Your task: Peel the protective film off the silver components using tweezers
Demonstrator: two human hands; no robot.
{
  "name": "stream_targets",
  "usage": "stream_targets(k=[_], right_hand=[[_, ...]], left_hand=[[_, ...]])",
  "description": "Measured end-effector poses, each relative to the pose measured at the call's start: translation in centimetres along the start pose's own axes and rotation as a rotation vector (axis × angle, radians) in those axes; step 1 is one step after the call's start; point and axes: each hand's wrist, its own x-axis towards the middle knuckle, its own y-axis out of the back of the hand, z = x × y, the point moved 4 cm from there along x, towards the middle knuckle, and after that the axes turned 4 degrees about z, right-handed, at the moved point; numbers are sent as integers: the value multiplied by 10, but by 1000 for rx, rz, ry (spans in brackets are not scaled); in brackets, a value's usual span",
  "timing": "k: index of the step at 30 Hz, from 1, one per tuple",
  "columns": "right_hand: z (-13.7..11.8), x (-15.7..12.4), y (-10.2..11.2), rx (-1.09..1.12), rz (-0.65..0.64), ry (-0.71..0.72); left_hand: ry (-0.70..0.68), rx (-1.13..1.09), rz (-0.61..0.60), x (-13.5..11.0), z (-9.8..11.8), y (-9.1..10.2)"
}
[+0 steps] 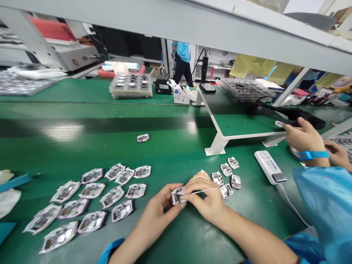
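**A:** Hey, what are we looking at on this green worktop [82, 121]?

**B:** We count thirteen silvery foil packets with dark centres [91, 190] spread on the left, five smaller-looking ones [226, 190] just right of our hands, and one lone packet [143, 138] further out.

**A:** And our hands?

**B:** Left hand [161, 207] and right hand [206, 198] are both closed in a pinch on one more foil packet [178, 195], held together over the worktop, with a thin white strip [205, 191] running from it.

**A:** Anyone else?

**B:** Yep, two other hands at right, one [304, 135] wearing a blue wristband [313, 155], near a white rectangular device [270, 167].
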Motion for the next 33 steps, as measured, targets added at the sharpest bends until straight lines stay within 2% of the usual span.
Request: stream_targets(k=[6, 10, 12, 17, 22, 24, 28, 33], right_hand=[[6, -1, -1, -19, 15, -73], [16, -3, 4, 49, 60, -278], [18, -3, 5, 55, 58, -335], [21, -4, 1, 44, -15, -358], [27, -5, 0, 115, -34, -452], [26, -5, 0, 128, -15, -437], [20, -5, 2, 105, 59, -294], [16, -4, 1, 54, 60, -190]], left_hand=[[31, -120, -15, -1, 0, -2], [74, -153, 21, -3, 4, 1], [87, -163, 55, -3, 6, 2], [120, -196, 80, -2, 5, 3], [149, -224, 72, -3, 4, 2], [170, -249, 75, -3, 3, 2], [233, -351, 72, -3, -1, 3], [281, -408, 60, -4, -3, 2]])
